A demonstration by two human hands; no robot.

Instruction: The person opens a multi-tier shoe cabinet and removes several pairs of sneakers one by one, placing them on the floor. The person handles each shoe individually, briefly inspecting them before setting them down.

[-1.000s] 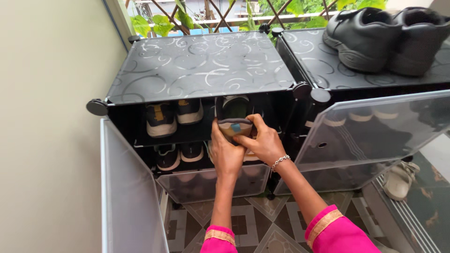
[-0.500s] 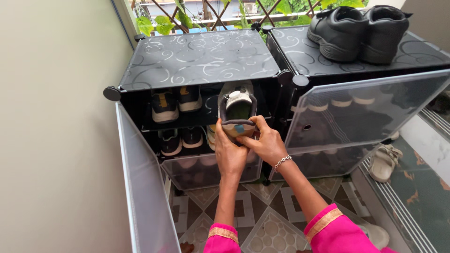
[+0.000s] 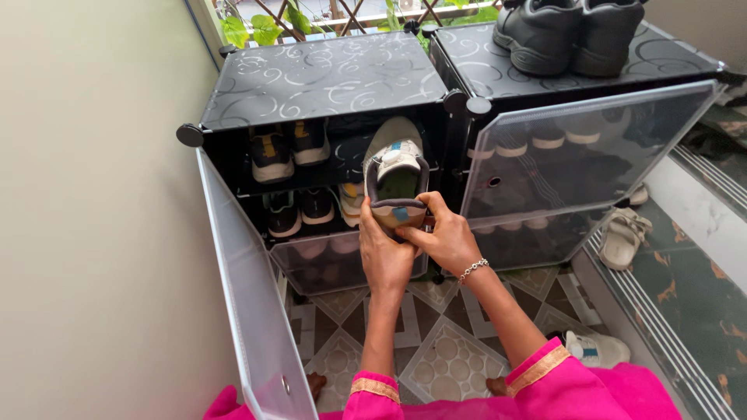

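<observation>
the grey sneaker [image 3: 395, 180] has come further out of the cabinet [image 3: 327, 78]; my left hand [image 3: 383, 257] and right hand [image 3: 442, 237] clasp its heel, steadying it.

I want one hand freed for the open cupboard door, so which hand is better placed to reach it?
Left, probably. The left hand holds the shoe on the side nearer the open door; the right hand is farther away.

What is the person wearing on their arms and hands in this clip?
Both forearms are bare below bright pink sleeves edged with a gold woven band. The right hand has a thin silver beaded bracelet at the wrist. The left hand shows no jewellery or gloves.
</observation>
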